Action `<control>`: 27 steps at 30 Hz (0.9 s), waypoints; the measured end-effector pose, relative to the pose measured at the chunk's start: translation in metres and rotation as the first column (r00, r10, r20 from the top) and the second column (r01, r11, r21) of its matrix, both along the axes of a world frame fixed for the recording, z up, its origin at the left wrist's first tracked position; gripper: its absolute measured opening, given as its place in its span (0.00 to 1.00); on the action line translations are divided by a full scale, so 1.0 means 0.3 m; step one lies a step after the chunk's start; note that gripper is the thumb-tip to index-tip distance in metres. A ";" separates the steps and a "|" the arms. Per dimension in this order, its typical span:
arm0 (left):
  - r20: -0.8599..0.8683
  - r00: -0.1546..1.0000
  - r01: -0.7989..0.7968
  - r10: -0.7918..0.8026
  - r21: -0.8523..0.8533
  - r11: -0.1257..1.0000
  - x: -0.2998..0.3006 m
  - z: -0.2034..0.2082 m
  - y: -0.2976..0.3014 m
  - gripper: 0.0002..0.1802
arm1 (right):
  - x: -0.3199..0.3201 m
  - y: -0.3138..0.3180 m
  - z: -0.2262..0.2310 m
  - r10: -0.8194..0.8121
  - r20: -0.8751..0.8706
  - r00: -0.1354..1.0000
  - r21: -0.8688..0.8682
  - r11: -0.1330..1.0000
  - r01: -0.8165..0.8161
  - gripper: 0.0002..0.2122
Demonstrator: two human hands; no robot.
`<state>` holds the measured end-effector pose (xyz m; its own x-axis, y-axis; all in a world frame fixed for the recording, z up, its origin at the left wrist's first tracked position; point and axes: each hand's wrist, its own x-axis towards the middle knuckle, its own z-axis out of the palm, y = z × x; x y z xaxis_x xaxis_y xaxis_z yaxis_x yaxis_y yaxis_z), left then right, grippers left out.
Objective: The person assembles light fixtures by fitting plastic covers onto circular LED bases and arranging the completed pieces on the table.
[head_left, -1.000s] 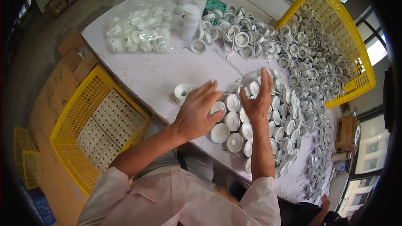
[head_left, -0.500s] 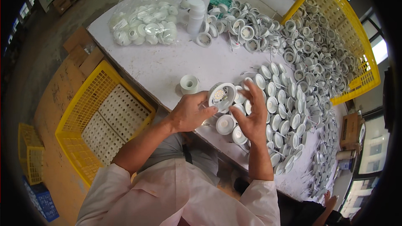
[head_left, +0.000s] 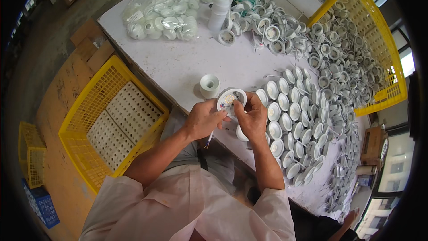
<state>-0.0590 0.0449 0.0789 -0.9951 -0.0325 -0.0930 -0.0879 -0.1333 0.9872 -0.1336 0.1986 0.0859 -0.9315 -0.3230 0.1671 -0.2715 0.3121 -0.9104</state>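
A round white LED downlight (head_left: pixel 232 93) is held over the table edge, its face with a ring of small yellowish chips turned up. My left hand (head_left: pixel 205 118) grips its left side, thumb at the lower rim. On the right side, my right hand (head_left: pixel 252 116) has its thumb pressed inside the ring and its fingers round the outer rim. Beneath the hands hangs a white cable (head_left: pixel 209 139) with bare coloured wire ends. A short white hollow cylinder (head_left: pixel 209 85) stands just behind the light. Right of my hands, many finished-looking white downlights (head_left: pixel 284 102) lie in close rows.
A clear bag of white lamp covers (head_left: pixel 165 18) lies at the table's back left, beside stacked white cups (head_left: pixel 218 12). Open ring housings (head_left: pixel 330 62) spill from a tipped yellow crate (head_left: pixel 381 31). Another yellow crate (head_left: pixel 73 129) with perforated white blocks stands left. Someone's hand (head_left: pixel 351 218) shows lower right.
My right hand has closed from spread fingers onto the downlight's rim, thumb inside. The light has tilted more face-up, and its cable now shows below. The view has shifted slightly.
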 end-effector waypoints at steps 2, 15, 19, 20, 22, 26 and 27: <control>0.039 0.999 0.008 -0.009 0.022 1.000 0.010 -0.005 -0.013 0.15 | -0.002 -0.013 -0.022 0.002 -0.009 1.000 0.013 1.000 -0.002 0.12; 0.141 0.951 -0.303 0.276 0.238 0.923 0.170 -0.190 -0.210 0.16 | -0.143 -0.153 -0.078 0.292 -0.361 0.886 0.437 0.892 -0.116 0.30; 0.139 0.944 -0.326 0.300 0.232 0.917 0.176 -0.193 -0.216 0.15 | -0.170 -0.204 -0.097 0.351 -0.285 0.892 0.526 0.835 -0.160 0.32; 0.137 0.937 -0.347 0.322 0.253 0.903 0.174 -0.193 -0.218 0.15 | -0.172 -0.205 -0.097 0.351 -0.287 0.892 0.526 0.835 -0.159 0.32; 0.140 0.925 -0.379 0.353 0.279 0.882 0.179 -0.198 -0.228 0.14 | -0.172 -0.216 -0.099 0.361 -0.244 0.900 0.532 0.826 -0.187 0.31; 0.132 0.929 -0.370 0.346 0.313 0.875 0.184 -0.199 -0.236 0.14 | -0.157 -0.215 -0.089 0.334 -0.216 0.918 0.480 0.855 -0.198 0.31; 0.132 0.935 -0.354 0.328 0.317 0.880 0.182 -0.199 -0.236 0.14 | -0.153 -0.215 -0.086 0.334 -0.214 0.918 0.460 0.863 -0.207 0.31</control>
